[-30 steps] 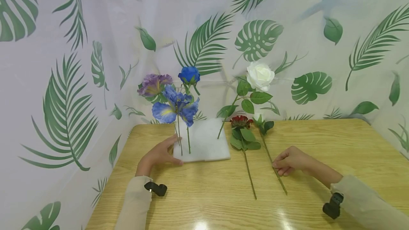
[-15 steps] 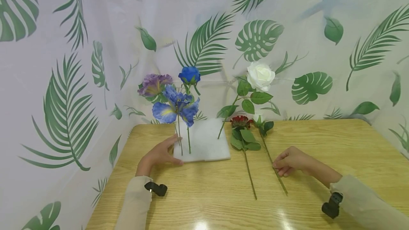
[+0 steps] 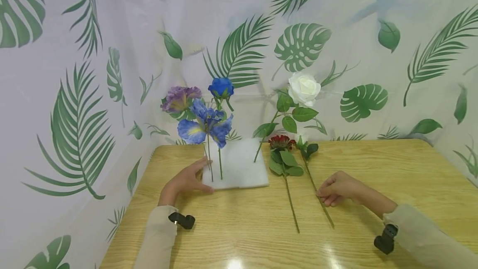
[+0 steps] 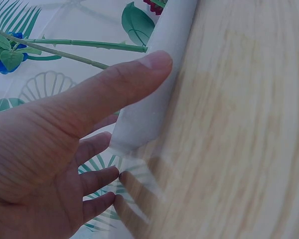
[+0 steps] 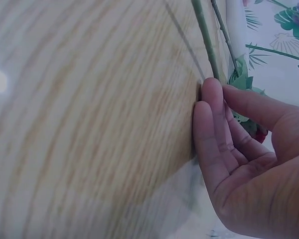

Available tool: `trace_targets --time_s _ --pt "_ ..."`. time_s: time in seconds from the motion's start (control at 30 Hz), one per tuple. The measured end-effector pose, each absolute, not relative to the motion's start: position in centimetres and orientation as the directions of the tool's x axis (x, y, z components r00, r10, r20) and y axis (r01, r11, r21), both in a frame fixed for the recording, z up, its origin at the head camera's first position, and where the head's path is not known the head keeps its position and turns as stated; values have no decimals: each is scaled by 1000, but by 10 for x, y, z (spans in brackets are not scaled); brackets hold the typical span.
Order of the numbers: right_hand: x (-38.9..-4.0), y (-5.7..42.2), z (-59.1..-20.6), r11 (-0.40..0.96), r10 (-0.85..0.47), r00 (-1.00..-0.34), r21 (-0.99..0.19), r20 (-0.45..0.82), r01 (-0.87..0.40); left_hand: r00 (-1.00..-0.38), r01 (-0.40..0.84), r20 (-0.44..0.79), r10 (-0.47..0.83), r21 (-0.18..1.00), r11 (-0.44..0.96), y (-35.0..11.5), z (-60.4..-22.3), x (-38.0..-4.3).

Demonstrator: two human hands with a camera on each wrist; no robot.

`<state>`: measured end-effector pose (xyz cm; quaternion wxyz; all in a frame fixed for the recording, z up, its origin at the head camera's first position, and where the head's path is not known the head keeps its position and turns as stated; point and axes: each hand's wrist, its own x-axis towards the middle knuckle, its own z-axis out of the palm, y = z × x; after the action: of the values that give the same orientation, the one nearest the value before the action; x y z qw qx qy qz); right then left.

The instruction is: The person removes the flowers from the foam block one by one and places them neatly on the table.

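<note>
The right hand point(image 3: 340, 189) has edged slightly left, fingertips pinching the small white flower point(image 3: 309, 149) by its stem, beside the red flower point(image 3: 286, 158); the left hand point(image 3: 188, 179), fingers spread (thumb straight), touches the white pad's point(image 3: 242, 169) corner.

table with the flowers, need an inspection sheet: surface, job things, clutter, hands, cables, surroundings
Surface: wood-grain table, with glare spots low in the head view
Job's things: white block bearing blue iris, blue rose and leaning large white rose; purple flower at left, base unclear; red flower and small white flower right of the block
Clutter: nothing seen
Hands: left hand at the block's left front corner, thumb at its front edge; right hand pinches the small white flower by its stem
Cables: nothing seen
Surroundings: leaf-print backdrop behind and left of the table
</note>
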<state>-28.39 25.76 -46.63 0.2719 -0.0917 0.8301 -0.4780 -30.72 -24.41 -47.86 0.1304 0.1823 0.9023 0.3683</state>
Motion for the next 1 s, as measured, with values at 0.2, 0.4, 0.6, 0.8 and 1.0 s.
trace_targets --time_s 0.2,0.4,0.6,0.8,1.0 --pt "-284 257 -465 527 -415 -834 -843 -365 107 -897 249 -93 432 702 667 -245 -479 -308" --pt "-284 257 -465 534 -416 -834 -840 -363 99 -897 251 -89 434 705 663 -245 -479 -307" --pt "-284 256 -464 543 -412 -832 -833 -371 103 -896 251 -92 435 703 665 -244 -477 -307" --pt "-285 257 -463 535 -418 -827 -838 -375 109 -896 251 -89 434 706 662 -245 -478 -309" --pt "-285 256 -460 518 -430 -824 -849 -369 109 -896 251 -88 436 708 660 -245 -478 -308"
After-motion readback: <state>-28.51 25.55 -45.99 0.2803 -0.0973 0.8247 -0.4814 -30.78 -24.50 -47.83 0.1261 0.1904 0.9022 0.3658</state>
